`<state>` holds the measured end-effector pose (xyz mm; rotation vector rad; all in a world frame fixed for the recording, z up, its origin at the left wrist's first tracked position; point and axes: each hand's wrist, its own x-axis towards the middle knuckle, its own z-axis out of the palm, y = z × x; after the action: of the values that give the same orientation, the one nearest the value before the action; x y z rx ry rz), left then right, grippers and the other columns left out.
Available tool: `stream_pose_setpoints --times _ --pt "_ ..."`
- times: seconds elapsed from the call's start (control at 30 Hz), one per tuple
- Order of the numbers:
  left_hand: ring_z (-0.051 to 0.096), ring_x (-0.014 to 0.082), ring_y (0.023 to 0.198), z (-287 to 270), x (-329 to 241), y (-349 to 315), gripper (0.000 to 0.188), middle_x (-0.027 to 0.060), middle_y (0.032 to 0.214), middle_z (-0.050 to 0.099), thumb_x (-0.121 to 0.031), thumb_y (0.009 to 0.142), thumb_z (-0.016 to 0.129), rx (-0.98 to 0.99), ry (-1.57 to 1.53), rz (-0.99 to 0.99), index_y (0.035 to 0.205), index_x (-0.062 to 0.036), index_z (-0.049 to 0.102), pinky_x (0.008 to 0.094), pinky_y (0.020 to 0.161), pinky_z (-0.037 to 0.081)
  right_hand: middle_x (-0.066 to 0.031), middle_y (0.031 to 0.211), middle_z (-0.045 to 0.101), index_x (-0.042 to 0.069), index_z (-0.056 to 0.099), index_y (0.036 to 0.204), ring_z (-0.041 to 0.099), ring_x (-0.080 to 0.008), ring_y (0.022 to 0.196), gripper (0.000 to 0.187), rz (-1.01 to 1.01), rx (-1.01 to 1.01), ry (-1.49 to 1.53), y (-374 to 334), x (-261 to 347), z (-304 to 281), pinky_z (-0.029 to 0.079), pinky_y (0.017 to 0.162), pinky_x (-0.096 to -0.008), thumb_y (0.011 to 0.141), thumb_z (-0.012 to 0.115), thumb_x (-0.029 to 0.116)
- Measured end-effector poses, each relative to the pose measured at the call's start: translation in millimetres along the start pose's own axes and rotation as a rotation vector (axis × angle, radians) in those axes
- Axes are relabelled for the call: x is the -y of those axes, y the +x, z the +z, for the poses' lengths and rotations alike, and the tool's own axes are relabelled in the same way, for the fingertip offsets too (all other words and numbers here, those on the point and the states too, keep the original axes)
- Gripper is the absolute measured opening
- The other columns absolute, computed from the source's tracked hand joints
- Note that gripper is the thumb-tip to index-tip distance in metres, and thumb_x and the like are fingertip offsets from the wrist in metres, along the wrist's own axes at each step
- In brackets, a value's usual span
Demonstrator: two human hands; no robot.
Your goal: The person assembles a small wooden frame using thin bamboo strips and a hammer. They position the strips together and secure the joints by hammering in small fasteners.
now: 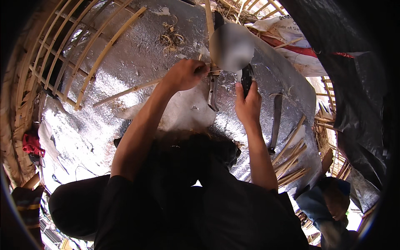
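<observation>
Above silvery sheeting, the right hand clasps one black-handled tool; the left hand curls, contents unclear.

Short black sleeves, bare hands

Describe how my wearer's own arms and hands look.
Both the left hand and right hand are ungloved. No watch or cable shows on the bare forearms. Plain black sleeves end around the elbows.
</observation>
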<state>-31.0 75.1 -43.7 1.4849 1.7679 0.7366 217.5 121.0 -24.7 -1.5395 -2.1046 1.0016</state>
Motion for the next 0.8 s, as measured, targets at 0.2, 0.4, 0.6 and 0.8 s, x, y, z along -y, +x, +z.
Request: stream_pose_setpoints --times 0.2,0.4,0.6,0.8 --pt "0.067 0.039 0.072 -42 -66 -18 0.034 0.0204 0.079 0.07 -0.036 0.098 0.064 -0.062 -0.067 0.034 0.101 -0.004 0.075 0.0454 0.068 0.05 -0.0276 0.11 0.061 -0.002 0.049 0.123 0.066 -0.0482 0.097 0.042 0.03 -0.021 -0.296 -24 -67 5 0.051 0.084 -0.0559 0.097 0.067 0.026" --pt "0.064 0.029 0.069 -47 -78 -28 0.029 0.0189 0.079 0.068 -0.028 0.102 0.064 0.032 -0.063 -0.011 0.107 -0.0002 0.072 0.0428 0.068 0.048 -0.0235 0.091 0.066 -0.002 0.057 0.112 0.068 -0.0408 0.086 0.033 0.22 0.105 -0.009 -16 -70 -5 0.05 0.078 -0.05 0.097 0.067 0.026" --pt "0.067 0.0415 0.077 3 -16 -44 0.018 0.0193 0.081 0.068 -0.02 0.098 0.067 0.098 0.103 0.223 0.096 -0.0018 0.069 0.0469 0.069 0.051 -0.0224 0.08 0.066 -0.004 0.06 0.102 0.069 -0.0366 0.075 0.03 0.262 0.088 0.107 -28 -72 -8 0.05 0.07 -0.0476 0.096 0.066 0.025" --pt "0.068 0.041 0.075 36 -2 -35 0.018 0.0194 0.079 0.068 -0.019 0.095 0.071 0.074 0.01 0.161 0.093 -0.0014 0.069 0.0463 0.067 0.052 -0.0229 0.08 0.066 -0.004 0.06 0.099 0.069 -0.0366 0.075 0.03 0.223 0.094 0.075 -35 -70 -9 0.05 0.07 -0.0474 0.096 0.066 0.025"
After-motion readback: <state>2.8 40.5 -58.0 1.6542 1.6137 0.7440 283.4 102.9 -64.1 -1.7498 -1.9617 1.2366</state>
